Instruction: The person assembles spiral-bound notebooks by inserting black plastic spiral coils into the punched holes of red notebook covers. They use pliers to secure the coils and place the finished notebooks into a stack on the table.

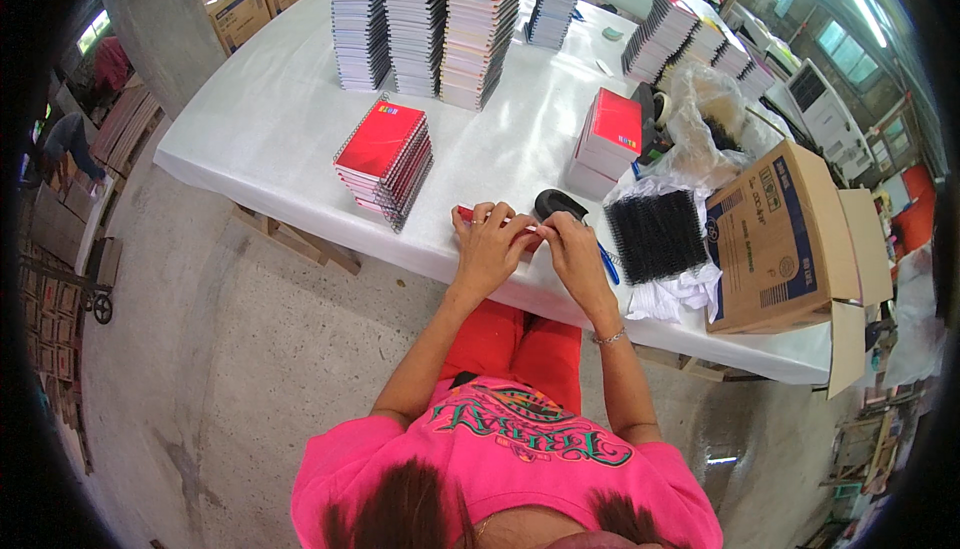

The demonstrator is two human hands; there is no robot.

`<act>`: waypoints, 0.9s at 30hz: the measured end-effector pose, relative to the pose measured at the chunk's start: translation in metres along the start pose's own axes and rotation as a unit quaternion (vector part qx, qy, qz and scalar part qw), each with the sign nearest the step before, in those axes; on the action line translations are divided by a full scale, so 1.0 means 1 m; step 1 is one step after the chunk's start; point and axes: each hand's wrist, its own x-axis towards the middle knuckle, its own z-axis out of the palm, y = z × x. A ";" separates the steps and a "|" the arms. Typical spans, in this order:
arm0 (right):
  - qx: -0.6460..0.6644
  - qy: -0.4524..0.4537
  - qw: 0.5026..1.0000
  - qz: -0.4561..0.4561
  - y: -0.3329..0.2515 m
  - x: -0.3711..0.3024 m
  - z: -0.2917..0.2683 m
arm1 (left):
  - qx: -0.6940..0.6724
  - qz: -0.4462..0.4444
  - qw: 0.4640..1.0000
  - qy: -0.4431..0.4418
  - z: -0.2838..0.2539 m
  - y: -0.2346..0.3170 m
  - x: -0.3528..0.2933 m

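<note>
At the table's near edge, my left hand [487, 241] is closed around a small red-covered notebook [465, 213], mostly hidden under my fingers. My right hand [574, 254] pinches at the notebook's right end, thumb and fingertips together; whether a fine wire is between them is too small to see. Just beyond my right hand lies a black rounded object [558, 203], perhaps a tape roll. A blue pen [608, 263] rests right of that hand. Further right sits a pile of black spiral binding coils [656, 235] on white crumpled paper [668, 295].
A stack of red spiral-bound notebooks [385, 144] stands left; red-covered blocks without visible coils [608, 134] stand right. Taller notebook stacks [415, 34] line the back. An open cardboard box [770, 239] and clear plastic bag [705, 114] occupy the right side.
</note>
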 end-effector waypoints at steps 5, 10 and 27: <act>0.005 0.005 1.000 -0.018 0.003 0.001 0.003 | -0.010 -0.006 1.000 -0.016 -0.004 -0.004 0.002; 0.045 0.029 0.998 0.014 -0.007 0.004 0.005 | -0.121 -0.045 0.992 0.005 -0.016 -0.015 0.003; 0.056 0.019 0.997 0.042 -0.011 0.004 0.007 | -0.233 -0.115 0.966 0.012 -0.003 -0.038 -0.003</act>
